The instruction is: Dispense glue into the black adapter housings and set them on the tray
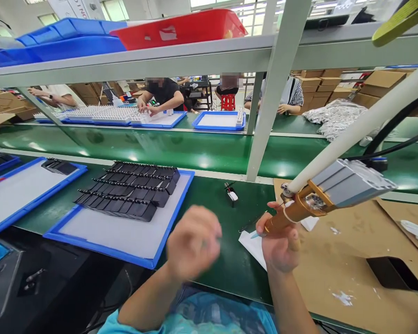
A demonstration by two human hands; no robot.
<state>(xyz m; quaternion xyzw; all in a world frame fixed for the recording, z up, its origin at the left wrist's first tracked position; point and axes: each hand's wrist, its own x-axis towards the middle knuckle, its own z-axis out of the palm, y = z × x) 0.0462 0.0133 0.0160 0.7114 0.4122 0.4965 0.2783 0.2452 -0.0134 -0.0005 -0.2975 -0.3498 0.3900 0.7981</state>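
My left hand (195, 243) is raised over the bench, blurred by motion. Its fingers look curled, but whether they hold anything is not clear. To the right, my right hand (282, 250) has its fingers around the lower end of an orange-brown cylindrical tool (282, 220) fixed to a grey ribbed block (348, 183). A light-blue tip (254, 235) pokes out by the thumb. Beyond my hands a small black box with a white face (231, 195) stands alone on the green bench. Rows of black boxes (125, 192) fill part of a blue-rimmed tray (121, 246) at left.
A white pole (362, 120) slants down to the tool. Cardboard (320, 278) covers the right bench, bearing a black open-ended case (395, 273). A white sheet (252, 248) lies near my right hand. A shelf post (268, 111) rises ahead. Co-workers sit beyond the green belt (181, 148).
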